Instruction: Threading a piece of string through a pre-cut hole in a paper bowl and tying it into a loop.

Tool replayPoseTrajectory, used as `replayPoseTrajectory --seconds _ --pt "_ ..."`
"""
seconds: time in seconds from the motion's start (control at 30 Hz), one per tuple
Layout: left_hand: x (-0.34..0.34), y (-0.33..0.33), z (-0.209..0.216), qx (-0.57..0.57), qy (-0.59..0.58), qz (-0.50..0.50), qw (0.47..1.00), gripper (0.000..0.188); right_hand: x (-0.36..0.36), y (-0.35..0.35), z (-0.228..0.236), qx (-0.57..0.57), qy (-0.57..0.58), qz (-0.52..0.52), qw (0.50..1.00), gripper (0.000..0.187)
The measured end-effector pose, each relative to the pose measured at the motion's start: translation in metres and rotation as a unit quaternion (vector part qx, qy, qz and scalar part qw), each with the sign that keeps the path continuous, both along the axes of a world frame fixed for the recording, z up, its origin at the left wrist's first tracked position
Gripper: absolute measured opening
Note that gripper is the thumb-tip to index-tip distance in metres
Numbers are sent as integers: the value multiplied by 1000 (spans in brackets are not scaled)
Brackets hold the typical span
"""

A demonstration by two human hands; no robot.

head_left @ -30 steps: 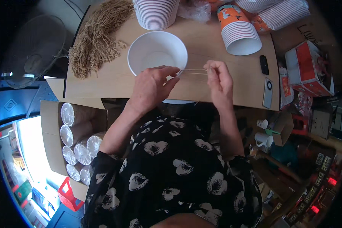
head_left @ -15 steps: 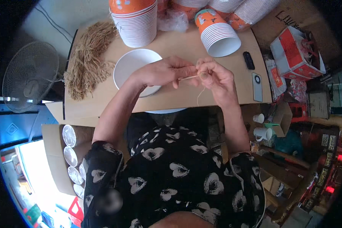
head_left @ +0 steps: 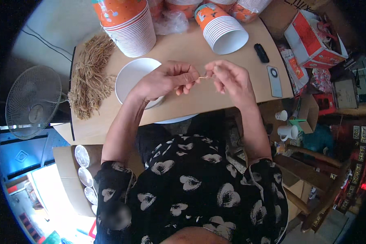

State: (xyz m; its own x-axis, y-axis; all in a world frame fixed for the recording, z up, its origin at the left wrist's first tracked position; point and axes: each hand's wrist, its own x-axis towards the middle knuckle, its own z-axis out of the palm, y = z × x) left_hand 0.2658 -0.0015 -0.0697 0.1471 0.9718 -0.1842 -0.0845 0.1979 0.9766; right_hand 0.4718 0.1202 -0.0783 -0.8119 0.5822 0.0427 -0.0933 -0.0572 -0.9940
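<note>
thin tan fibre string (head_left: 203, 77) | short exposed length, slightly bent, rest hidden by fingers | pinched between both hands (head_left: 234, 83), roughly level | above bench (head_left: 205, 101), 1 o'clock from view centre

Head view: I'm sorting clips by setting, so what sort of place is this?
Probably a small indoor workroom, perhaps in a home or shop: stacked tubs and tan cords on the table, an open carton of wrapped goods beside it.

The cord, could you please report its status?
Left hand, right hand pinching cord. Short stretch showing between them. White tub partly behind left hand.
</note>
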Motion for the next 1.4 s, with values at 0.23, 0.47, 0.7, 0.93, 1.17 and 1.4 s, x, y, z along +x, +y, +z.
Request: replayPoseTrajectory --seconds 0.23,0.47,0.7,0.93,1.17,1.4 --pt "4 1 0 -13 33 27 999 18 4 0 3 214 -54 12 975 15" --pt "7 -5 0 8 50 39 998 23 2 -2 -7 213 -81 -12 974 7" --pt "7 -19 4 -4 42 56 998 19 -1 -4 -2 178 -105 46 977 9" --pt "14 -31 -25 141 175 156 962 16 -17 -16 -1 64 -19 27 997 14" --pt "29 -37 -36 247 185 277 910 11 -32 -29 -11 -59 0 2 998 15" --pt "32 -45 -41 239 160 339 896 14 -38 -38 -7 -55 -43 28 997 15"
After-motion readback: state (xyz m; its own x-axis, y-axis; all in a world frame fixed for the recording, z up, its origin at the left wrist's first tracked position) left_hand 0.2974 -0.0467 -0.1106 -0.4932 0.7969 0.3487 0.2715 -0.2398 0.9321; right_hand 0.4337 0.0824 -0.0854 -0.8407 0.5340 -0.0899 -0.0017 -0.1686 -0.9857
